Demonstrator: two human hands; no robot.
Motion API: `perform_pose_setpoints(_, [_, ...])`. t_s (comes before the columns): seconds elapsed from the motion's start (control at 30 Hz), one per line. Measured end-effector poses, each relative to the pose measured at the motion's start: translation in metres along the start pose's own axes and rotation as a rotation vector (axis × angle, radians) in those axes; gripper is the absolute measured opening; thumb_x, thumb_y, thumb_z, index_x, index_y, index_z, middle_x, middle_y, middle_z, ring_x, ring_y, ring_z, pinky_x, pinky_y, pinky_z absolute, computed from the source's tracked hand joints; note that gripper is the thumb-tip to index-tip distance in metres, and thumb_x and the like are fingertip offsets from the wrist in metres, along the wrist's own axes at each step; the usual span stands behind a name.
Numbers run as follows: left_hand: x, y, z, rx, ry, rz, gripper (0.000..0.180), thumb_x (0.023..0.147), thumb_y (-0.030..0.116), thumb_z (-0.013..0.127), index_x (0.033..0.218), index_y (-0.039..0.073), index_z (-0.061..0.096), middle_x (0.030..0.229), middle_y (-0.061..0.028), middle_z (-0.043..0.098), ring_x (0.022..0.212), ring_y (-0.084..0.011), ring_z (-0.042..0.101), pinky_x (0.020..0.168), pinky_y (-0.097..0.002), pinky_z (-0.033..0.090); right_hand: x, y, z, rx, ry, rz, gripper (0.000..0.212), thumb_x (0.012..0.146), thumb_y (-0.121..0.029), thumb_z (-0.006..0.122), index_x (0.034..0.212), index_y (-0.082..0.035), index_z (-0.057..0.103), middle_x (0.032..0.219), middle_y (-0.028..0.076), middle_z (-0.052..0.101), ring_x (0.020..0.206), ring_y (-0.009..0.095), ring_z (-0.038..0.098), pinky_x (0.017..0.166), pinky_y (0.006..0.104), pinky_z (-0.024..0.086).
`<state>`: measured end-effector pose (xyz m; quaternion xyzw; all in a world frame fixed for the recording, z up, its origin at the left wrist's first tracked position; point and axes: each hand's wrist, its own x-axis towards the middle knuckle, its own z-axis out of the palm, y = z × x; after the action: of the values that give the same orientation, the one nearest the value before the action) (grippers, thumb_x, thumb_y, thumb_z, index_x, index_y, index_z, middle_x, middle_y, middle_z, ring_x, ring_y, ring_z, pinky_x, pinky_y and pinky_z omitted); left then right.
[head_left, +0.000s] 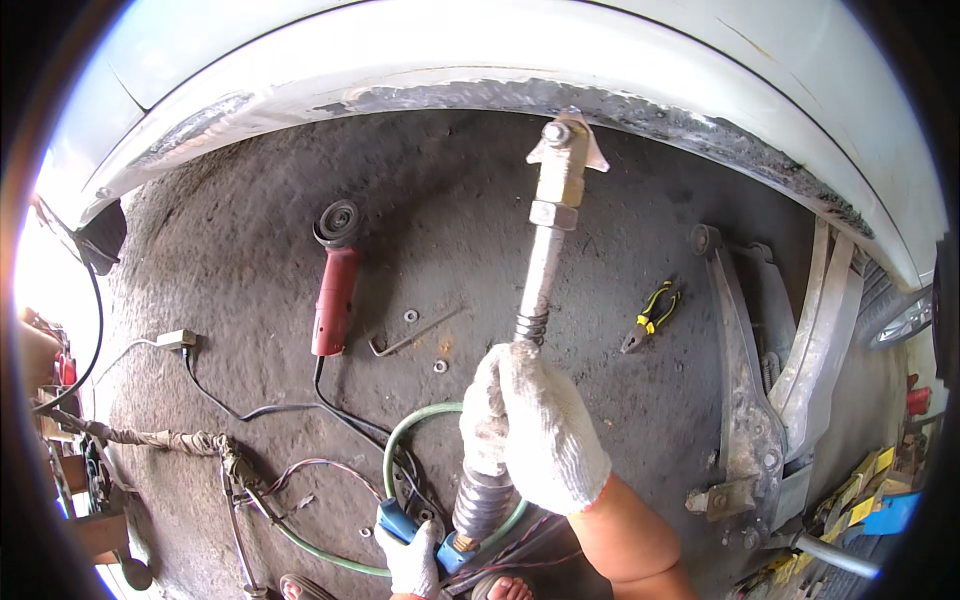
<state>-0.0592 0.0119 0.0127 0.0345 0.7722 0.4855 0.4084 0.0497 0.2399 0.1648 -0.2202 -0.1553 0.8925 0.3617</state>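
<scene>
My right hand [545, 430], in a white knit glove, is wrapped round the middle of a slide-hammer dent puller [541, 270]. The puller's metal shaft points away from me, with a coil spring just beyond my fingers. A pointed metal plate [594, 152] is bolted at its far end, close to the scraped grey lower sill [520, 95] of a white car; whether they touch I cannot tell. Down at the near end, my gloved left hand [412, 562] is closed on the puller's blue handle [397, 520]. A green hose or cable [392, 445] loops beside it.
Left on the dark floor lies a red angle grinder [336, 285] with its black cord. Near it are an L-shaped rod [415, 332] and two washers or nuts [440, 366]. Yellow-black pliers [652, 315] lie to the right, before a metal floor jack [745, 400].
</scene>
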Motion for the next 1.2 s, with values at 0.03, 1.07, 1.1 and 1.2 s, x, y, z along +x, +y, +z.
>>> perform_pose_setpoints(0.03, [-0.001, -0.001, 0.001, -0.079, -0.012, -0.008, 0.072, 0.082, 0.011, 0.07, 0.143, 0.006, 0.031, 0.119, -0.0117, 0.049, 0.101, -0.0214, 0.055, 0.087, -0.0372, 0.051, 0.003, 0.001, 0.0, 0.027, -0.03, 0.035, 0.021, 0.105, -0.034, 0.055, 0.095, -0.016, 0.053, 0.075, -0.006, 0.052, 0.064, 0.005, 0.052, 0.054, 0.0214, 0.043])
perform_pose_setpoints(1.07, [0.01, 0.007, -0.007, -0.042, -0.047, 0.036, 0.065, 0.081, 0.007, 0.069, 0.137, 0.005, 0.036, 0.115, -0.0128, 0.05, 0.097, -0.0208, 0.057, 0.082, -0.0357, 0.054, -0.005, 0.024, 0.0, -0.898, 0.004, -0.161, 0.015, 0.089, -0.006, 0.074, 0.083, -0.005, 0.06, 0.073, 0.001, 0.062, 0.065, 0.006, 0.058, 0.059, 0.026, 0.049])
perform_pose_setpoints(1.1, [0.012, 0.005, -0.008, 0.028, -0.028, 0.076, 0.066, 0.081, 0.008, 0.069, 0.137, 0.003, 0.036, 0.116, -0.013, 0.05, 0.097, -0.0209, 0.056, 0.082, -0.0356, 0.054, -0.006, 0.021, 0.001, -0.984, 0.009, -0.192, 0.015, 0.089, -0.006, 0.074, 0.084, -0.005, 0.06, 0.074, 0.001, 0.062, 0.066, 0.005, 0.058, 0.06, 0.0258, 0.049])
perform_pose_setpoints(1.2, [0.011, 0.005, -0.008, -0.006, 0.024, 0.063, 0.069, 0.082, 0.011, 0.07, 0.138, 0.002, 0.032, 0.116, -0.0137, 0.05, 0.096, -0.0215, 0.057, 0.082, -0.0353, 0.054, 0.006, 0.017, 0.019, -0.141, 0.19, -0.124, 0.027, 0.102, -0.029, 0.059, 0.086, -0.006, 0.056, 0.066, 0.002, 0.055, 0.054, 0.012, 0.051, 0.052, 0.0281, 0.046])
